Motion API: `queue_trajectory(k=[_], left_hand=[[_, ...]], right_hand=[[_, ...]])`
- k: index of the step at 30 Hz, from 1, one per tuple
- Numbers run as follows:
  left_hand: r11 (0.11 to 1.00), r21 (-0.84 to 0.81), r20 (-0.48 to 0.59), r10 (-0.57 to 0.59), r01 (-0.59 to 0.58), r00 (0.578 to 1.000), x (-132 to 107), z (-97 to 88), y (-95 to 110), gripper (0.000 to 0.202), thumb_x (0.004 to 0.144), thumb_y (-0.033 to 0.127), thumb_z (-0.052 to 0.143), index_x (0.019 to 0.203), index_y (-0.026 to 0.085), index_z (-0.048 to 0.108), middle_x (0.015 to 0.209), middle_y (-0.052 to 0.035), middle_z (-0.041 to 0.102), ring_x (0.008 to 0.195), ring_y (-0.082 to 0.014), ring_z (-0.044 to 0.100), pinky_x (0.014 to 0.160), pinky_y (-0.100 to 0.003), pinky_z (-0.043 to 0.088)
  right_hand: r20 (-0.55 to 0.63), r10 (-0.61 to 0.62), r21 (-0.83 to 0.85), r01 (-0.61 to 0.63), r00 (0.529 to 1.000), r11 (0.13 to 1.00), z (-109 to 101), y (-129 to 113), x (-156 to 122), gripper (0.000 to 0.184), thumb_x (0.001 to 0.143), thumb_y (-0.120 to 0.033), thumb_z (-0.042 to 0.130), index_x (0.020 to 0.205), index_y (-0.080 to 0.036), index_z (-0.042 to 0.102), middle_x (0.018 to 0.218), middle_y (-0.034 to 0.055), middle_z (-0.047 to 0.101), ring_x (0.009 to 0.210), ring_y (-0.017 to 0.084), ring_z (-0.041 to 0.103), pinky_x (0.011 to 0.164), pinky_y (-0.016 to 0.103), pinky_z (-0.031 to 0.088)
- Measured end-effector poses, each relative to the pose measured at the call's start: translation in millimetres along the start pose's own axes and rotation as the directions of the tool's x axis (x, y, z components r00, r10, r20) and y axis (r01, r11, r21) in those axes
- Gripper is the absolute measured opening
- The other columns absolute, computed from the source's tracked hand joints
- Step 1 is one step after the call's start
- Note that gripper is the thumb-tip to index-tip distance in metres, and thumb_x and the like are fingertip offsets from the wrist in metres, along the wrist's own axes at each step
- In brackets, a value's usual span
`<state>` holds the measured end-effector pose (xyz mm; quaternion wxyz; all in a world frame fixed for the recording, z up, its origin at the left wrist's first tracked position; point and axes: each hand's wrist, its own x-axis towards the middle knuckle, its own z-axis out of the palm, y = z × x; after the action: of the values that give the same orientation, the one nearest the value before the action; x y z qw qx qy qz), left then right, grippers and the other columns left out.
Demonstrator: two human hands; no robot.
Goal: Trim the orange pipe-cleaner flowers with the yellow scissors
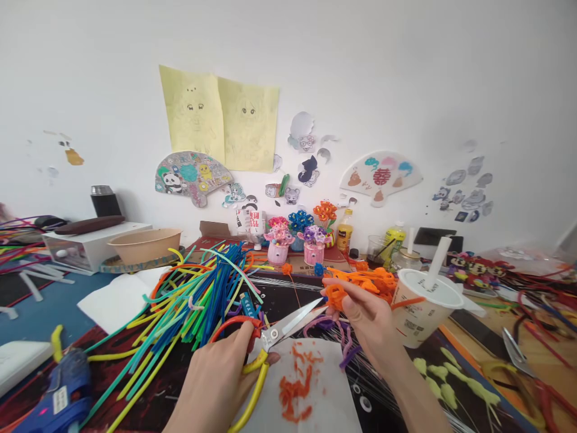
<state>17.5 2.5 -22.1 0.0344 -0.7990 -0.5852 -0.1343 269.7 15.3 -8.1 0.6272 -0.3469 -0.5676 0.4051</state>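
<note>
My left hand [222,374] grips a pair of scissors [273,334] with one red and one yellow handle. Their blades are parted a little and point up and right. The fingers of my right hand [367,319] pinch an orange pipe-cleaner flower [336,297] close to the blade tips; I cannot tell whether they touch. Under the scissors lies a white paper sheet [331,367] with orange fluff clippings [295,385] scattered on it. More orange pipe-cleaner pieces [378,280] are heaped just behind my right hand.
Left of my hands spreads a bundle of coloured pipe cleaners [211,294]. A blue glue gun [67,385] stands at the near left. A lidded drink cup [417,313] with a straw is right of my right hand. Finished flower pots [279,252] stand at the back.
</note>
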Motion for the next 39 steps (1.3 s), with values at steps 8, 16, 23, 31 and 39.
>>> queue_trajectory(k=[8,16,23,31,39], left_hand=[[0.999,-0.030,0.053,0.013,-0.011,0.998,-2.0,-2.3,2.0,0.026,0.088,0.050,0.050,0.086,0.025,0.054,0.081,-0.0019,0.074,0.075,-0.0265,0.070,0.056,-0.028,0.037],[0.993,-0.119,0.130,-0.005,0.020,0.992,-1.3,-9.6,8.1,0.024,0.089,0.047,0.051,0.085,0.023,0.051,0.077,-0.0013,0.069,0.073,-0.0253,0.068,0.058,-0.027,0.037],[0.979,-0.203,0.175,0.005,0.031,0.985,-1.2,-7.7,6.3,0.026,0.091,0.048,0.044,0.085,0.023,0.049,0.076,-0.0016,0.066,0.071,-0.0222,0.064,0.061,-0.027,0.037],[0.972,-0.232,0.222,0.007,0.046,0.975,-2.0,-8.8,7.0,0.027,0.091,0.049,0.040,0.081,0.024,0.046,0.075,-0.0028,0.065,0.070,-0.0223,0.062,0.060,-0.027,0.035],[0.962,-0.267,0.236,0.010,0.055,0.972,1.0,-11.4,9.5,0.027,0.089,0.047,0.037,0.074,0.025,0.039,0.072,-0.0026,0.061,0.066,-0.0209,0.058,0.059,-0.026,0.032]], right_hand=[[0.011,-0.003,0.009,0.003,1.000,1.000,-0.8,2.0,-0.1,0.037,0.082,-0.043,0.068,0.111,-0.020,0.071,0.093,0.0100,0.071,0.071,0.020,0.063,0.064,0.032,0.053],[0.036,-0.012,0.076,0.009,0.999,0.997,-1.6,3.4,-1.7,0.031,0.085,-0.039,0.067,0.111,-0.022,0.071,0.097,0.0099,0.071,0.071,0.017,0.063,0.065,0.030,0.052],[0.050,-0.001,0.082,-0.003,0.999,0.997,-2.1,4.7,-1.2,0.032,0.085,-0.039,0.067,0.111,-0.022,0.071,0.098,0.0102,0.071,0.071,0.017,0.063,0.065,0.029,0.051],[0.032,-0.007,0.092,0.004,0.999,0.996,0.5,3.4,-1.2,0.028,0.087,-0.038,0.065,0.110,-0.024,0.071,0.085,0.0051,0.069,0.071,0.014,0.061,0.066,0.025,0.049],[0.030,-0.002,0.097,-0.001,1.000,0.995,2.4,1.2,-2.1,0.028,0.086,-0.038,0.065,0.110,-0.023,0.071,0.089,0.0067,0.071,0.070,0.015,0.061,0.064,0.026,0.049]])
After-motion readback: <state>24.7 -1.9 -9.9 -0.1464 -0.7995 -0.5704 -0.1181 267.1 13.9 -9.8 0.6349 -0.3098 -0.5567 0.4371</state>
